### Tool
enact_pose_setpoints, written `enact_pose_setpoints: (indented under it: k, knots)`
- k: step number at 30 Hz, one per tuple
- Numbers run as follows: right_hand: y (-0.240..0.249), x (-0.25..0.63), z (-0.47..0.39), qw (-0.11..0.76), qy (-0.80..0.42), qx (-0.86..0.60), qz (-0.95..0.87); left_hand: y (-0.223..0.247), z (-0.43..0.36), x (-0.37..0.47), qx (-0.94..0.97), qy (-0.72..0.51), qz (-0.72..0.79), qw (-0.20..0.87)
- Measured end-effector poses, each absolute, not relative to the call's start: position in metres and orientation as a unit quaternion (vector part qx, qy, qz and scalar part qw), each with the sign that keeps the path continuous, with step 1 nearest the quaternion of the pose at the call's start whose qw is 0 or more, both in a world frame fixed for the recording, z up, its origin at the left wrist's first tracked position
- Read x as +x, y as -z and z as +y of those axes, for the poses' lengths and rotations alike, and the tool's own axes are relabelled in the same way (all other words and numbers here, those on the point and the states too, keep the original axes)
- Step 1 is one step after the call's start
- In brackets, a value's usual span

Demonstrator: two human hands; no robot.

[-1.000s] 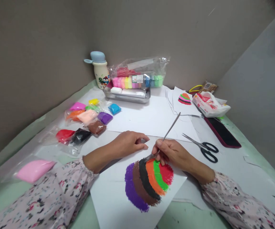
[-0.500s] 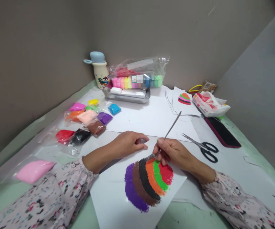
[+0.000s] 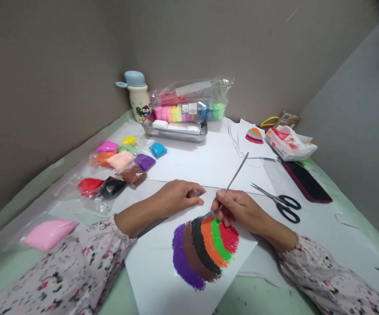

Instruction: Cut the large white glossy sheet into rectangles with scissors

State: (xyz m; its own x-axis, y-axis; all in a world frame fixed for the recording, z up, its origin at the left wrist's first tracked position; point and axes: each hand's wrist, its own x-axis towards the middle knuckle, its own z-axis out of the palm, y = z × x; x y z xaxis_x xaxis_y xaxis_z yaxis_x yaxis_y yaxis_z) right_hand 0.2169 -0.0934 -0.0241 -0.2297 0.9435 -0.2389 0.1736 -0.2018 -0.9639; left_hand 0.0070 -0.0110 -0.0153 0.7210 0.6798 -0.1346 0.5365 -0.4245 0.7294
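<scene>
**Fork (image 3: 236, 172) tines working the far rim of a striped clay patch (image 3: 205, 251)**

Nearest, a white sheet (image 3: 150, 280) is lying slantwise on the desk (image 3: 268, 299), bearing the patch, banded purple, brown, black, orange, green and red. At its far edge, the tines are meeting the black and orange bands. The right hand (image 3: 238, 210) is gripping the fork near its neck, fingers closed firmly, handle slanting up and away. Its lower fingers are sitting close above the red band; whether they are touching it, I cannot tell.

The step seems to be roughening the rim. Doing it well probably means pressing lightly, pulling in short outward strokes, and lifting those lower fingers off the soft colour.

The left hand (image 3: 183, 195) is lying by the sheet's far left edge, fingers loosely curled, thumb apart, gripping nothing; pressing the paper flat with it would be steadying the strokes.

Beyond, scissors (image 3: 284, 205) are lying to the right and clay pouches (image 3: 120, 161) are sitting to the left.
</scene>
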Motion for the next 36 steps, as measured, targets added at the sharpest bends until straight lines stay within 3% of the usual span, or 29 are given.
enact_pose_setpoints:
  k: [13, 19, 22, 36]
  knots:
    - [0.024, 0.22, -0.094, 0.342, -0.578, -0.518, -0.53, 0.017, -0.01, 0.006, 0.824, -0.102, 0.362, 0.423]
    - [0.022, 0.231, -0.089, 0.516, -0.468, -0.501, -0.513, 0.014, -0.004, 0.004, 0.785, -0.112, 0.36, 0.492]
    - [0.025, 0.236, -0.085, 0.557, -0.423, -0.514, -0.496, 0.014, -0.002, 0.004, 0.767, -0.116, 0.361, 0.517]
    - [0.026, 0.232, -0.082, 0.528, -0.421, -0.556, -0.485, 0.012, -0.002, 0.003, 0.722, -0.145, 0.398, 0.547]
